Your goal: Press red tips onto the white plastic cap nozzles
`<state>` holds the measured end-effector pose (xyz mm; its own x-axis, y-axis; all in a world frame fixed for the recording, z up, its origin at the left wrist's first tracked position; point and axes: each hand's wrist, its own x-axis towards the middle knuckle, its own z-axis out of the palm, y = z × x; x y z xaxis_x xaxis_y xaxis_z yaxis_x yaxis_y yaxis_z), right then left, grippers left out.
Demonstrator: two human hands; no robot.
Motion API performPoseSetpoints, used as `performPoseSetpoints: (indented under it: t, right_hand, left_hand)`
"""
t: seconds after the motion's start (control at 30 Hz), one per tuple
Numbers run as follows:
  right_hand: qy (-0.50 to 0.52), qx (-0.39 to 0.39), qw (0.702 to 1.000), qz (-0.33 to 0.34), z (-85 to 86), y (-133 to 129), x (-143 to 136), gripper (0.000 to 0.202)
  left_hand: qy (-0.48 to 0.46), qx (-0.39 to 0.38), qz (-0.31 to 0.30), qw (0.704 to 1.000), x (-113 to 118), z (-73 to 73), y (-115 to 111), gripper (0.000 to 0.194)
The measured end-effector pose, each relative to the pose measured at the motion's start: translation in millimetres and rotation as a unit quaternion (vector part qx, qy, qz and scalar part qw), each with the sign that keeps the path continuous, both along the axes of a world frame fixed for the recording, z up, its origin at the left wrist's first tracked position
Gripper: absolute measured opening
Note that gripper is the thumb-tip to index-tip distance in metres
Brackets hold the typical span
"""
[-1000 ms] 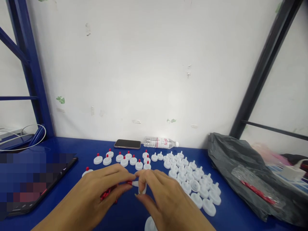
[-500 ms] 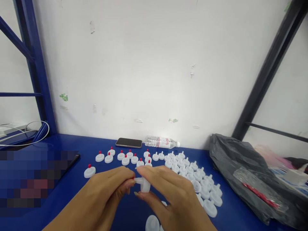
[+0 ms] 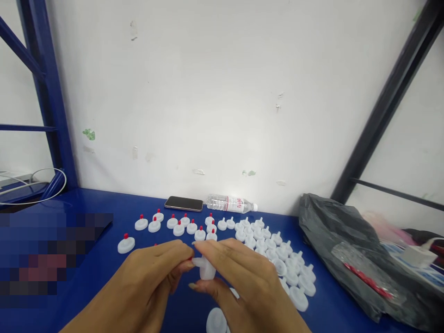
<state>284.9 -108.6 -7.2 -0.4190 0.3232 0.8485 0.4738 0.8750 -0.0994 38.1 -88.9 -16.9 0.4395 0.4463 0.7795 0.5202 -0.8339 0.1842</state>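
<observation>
Between my two hands is a white plastic cap [image 3: 207, 269] on its side, its nozzle pointing left. My right hand [image 3: 248, 280] grips the cap's round body between thumb and fingers. At the nozzle's tip, my left hand [image 3: 157, 270] pinches a small red tip [image 3: 191, 257], mostly hidden by the fingers. Behind my hands stand several white caps with red tips [image 3: 141, 224]. To the right is a dense group of white caps without red tips [image 3: 272, 245]. Another white cap [image 3: 216, 320] lies near the front edge of the view, partly behind my right hand.
A phone [image 3: 183, 203] and a clear bottle [image 3: 231, 203] lie on the blue table [image 3: 93, 206] by the wall. On the right, a grey plastic bag [image 3: 333, 236] carries a clear packet of red pieces [image 3: 368, 279]. White cables [image 3: 52, 170] are at the left.
The view has shifted slightly, so the table items appear a little farther left. Both hands keep their grip on the cap and red tip. Another red tip now shows behind my left hand.
</observation>
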Motion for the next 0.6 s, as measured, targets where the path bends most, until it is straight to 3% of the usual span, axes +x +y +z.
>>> performPoseSetpoints:
  t: [0.17, 0.27, 0.4, 0.47, 0.53, 0.6]
  right_hand:
    - [0.009, 0.015, 1.0, 0.007, 3.8, -3, -4, 0.022]
    - [-0.003, 0.025, 1.0, -0.009, 2.8, -2, -4, 0.025]
    - [-0.051, -0.013, 0.997, -0.06, -3.8, -2, -7, 0.038]
    - [-0.074, -0.061, 0.992, -0.085, -5.8, -2, -7, 0.055]
    - [-0.068, -0.094, 0.988, -0.106, -5.4, -4, -3, 0.056]
    - [-0.055, -0.117, 0.985, -0.114, -3.4, -5, 6, 0.033]
  left_hand:
    - [-0.002, 0.019, 0.004, 1.0, -5, -5.1, -2, 0.035]
    - [0.003, 0.008, 0.003, 1.0, -4, 0.7, -3, 0.033]
    - [0.006, -0.058, -0.02, 0.998, -12, 17.9, 4, 0.041]
    - [0.033, -0.121, -0.005, 0.992, -31, 15.9, 12, 0.037]
    - [0.077, -0.177, 0.077, 0.978, -61, 3.5, 23, 0.03]
    - [0.128, -0.203, 0.204, 0.949, -98, -13.2, 33, 0.036]
